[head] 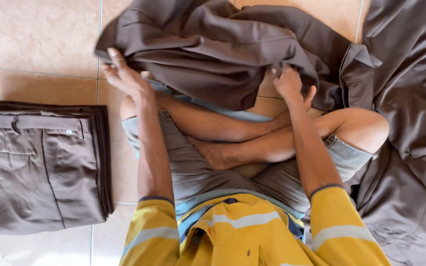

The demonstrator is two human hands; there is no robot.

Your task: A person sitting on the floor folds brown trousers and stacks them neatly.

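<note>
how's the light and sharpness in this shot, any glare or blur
Head view: bright daylight, with washed-out glare on the floor tiles at bottom left; soft shadows in the folds of the brown garment; left hand and right hand fairly sharp; folded stack crisp; slight wide-angle bending at the edges.
</note>
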